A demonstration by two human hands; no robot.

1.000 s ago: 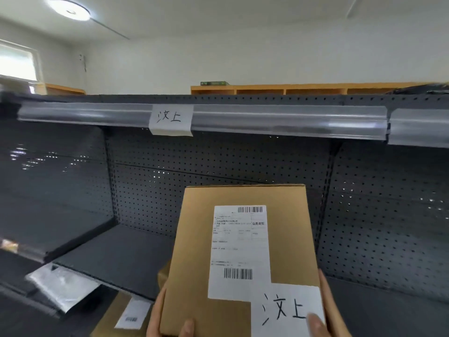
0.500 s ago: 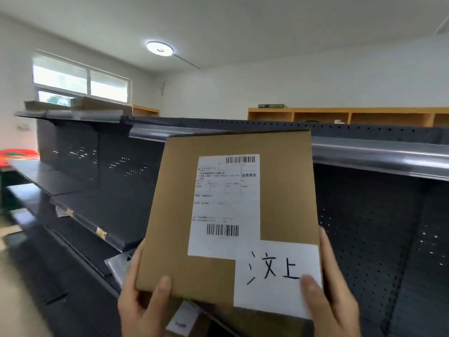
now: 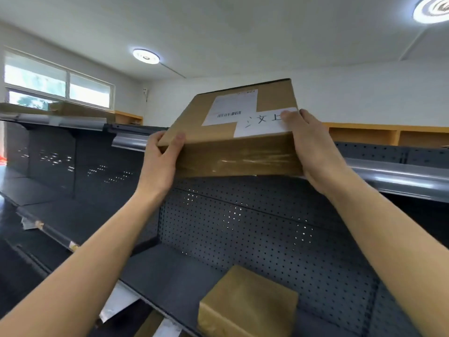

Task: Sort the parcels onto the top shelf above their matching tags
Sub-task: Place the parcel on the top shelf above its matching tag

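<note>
A brown cardboard parcel (image 3: pixel 233 154) with a white shipping label and a handwritten paper tag is raised to the top shelf's front rail (image 3: pixel 393 176), tilted with its far end over the shelf. My left hand (image 3: pixel 160 164) grips its near left corner. My right hand (image 3: pixel 313 147) holds its right side, thumb on the handwritten tag. The shelf tag seen earlier is hidden behind the parcel.
A second brown parcel (image 3: pixel 247 305) lies on the lower dark shelf (image 3: pixel 170 271). More flat parcels (image 3: pixel 80 110) rest on the top shelf at far left. A perforated back panel (image 3: pixel 255 229) stands behind. Wooden cubbies (image 3: pixel 388 135) line the far wall.
Both hands lifted the parcel from chest height up to the top shelf edge and tipped it flat. My view swung upward and left.
</note>
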